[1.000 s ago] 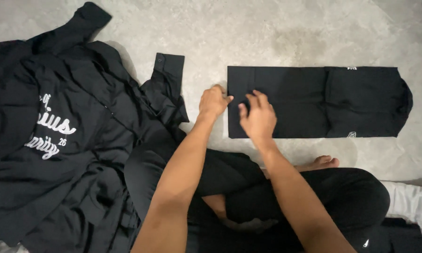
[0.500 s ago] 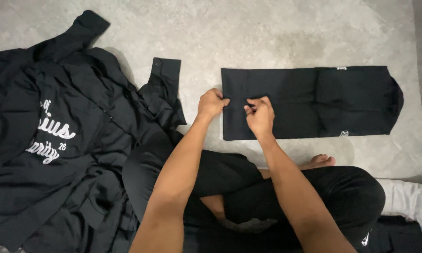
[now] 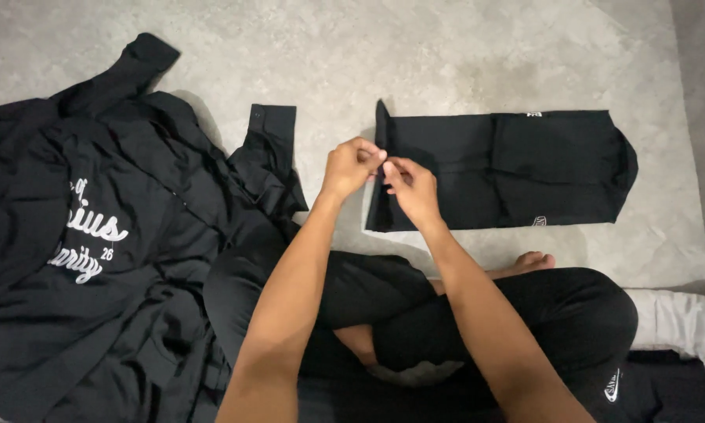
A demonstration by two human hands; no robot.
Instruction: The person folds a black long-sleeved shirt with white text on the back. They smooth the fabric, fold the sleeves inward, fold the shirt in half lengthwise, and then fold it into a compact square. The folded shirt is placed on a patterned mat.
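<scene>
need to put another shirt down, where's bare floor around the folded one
Bare floor runs along the far side of the folded black garment, and between it and the black shirt pile. Near side is crowded: both hands, left and right, and crossed legs.

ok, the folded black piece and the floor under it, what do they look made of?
Folded garment: thin woven or knit fabric, matte black; it creases flat and its edge lifts limply where both hands pinch it. Exact fibre unclear. Floor: hard, mottled grey, dull finish, probably concrete or stone-look tile.
</scene>
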